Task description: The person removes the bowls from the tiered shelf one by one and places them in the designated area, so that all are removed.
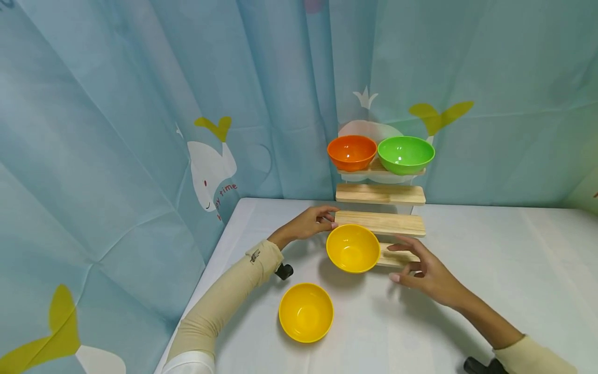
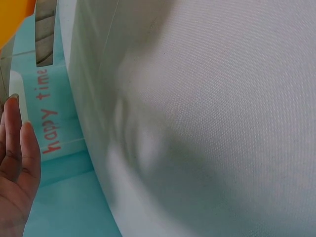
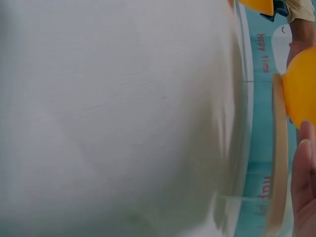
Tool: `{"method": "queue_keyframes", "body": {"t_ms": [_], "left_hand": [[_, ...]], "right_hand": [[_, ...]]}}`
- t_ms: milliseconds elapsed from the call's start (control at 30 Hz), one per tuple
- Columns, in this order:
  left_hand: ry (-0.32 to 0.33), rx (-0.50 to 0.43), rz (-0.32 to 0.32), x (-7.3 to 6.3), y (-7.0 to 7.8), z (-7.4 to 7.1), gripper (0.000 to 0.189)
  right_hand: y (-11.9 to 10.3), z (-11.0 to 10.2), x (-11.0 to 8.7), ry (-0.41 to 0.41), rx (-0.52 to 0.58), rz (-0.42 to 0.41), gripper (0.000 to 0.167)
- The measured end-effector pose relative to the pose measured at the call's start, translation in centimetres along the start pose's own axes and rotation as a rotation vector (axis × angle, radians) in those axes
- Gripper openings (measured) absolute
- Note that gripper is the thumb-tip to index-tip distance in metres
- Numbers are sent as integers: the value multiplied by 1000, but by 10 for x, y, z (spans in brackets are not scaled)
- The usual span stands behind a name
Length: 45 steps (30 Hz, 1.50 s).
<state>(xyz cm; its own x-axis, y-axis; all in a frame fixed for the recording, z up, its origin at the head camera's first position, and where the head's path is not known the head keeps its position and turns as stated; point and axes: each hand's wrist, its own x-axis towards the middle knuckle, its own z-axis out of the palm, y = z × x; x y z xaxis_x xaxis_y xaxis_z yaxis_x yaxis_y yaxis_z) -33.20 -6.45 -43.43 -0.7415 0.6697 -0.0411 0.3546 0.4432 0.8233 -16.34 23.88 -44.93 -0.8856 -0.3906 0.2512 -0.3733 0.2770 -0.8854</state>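
A glossy yellow round bowl (image 1: 306, 312) stands on the white surface (image 1: 476, 249), nearer than the relaxed left hand (image 1: 306, 223). Between that and the loose, empty right hand (image 1: 429, 272), a second yellow bowl (image 1: 353, 249) apparently overhangs the lowest pale wooden plank (image 1: 394, 255); I judge a sideways brush could topple it.

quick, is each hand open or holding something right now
Left hand: open, close to the yellow bowl at the wooden shelf; contact unclear.
Right hand: open, holding nothing.
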Motion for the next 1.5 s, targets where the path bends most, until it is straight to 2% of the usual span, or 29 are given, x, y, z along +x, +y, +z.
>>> {"method": "queue_keyframes", "body": {"t_ms": [200,433,767,1200,1400,1500], "left_hand": [[5,8,0,-1,-1,0,50],[2,11,-10,-1,0,-1,51],[1,28,-18,0,2,-1,51],[-10,-26,-16,2,-3,0,53],[-10,-26,-20,1,-2,0,53],[-11,-13,-21,1,-3,-1,54]], "right_hand": [[2,5,12,-10,2,50,88],[5,11,20,-50,38,67,91],[2,21,30,-51,38,77,101],[5,29,42,-93,84,80,117],[3,34,46,-106,134,133,116],[2,38,48,-89,105,160,118]]}}
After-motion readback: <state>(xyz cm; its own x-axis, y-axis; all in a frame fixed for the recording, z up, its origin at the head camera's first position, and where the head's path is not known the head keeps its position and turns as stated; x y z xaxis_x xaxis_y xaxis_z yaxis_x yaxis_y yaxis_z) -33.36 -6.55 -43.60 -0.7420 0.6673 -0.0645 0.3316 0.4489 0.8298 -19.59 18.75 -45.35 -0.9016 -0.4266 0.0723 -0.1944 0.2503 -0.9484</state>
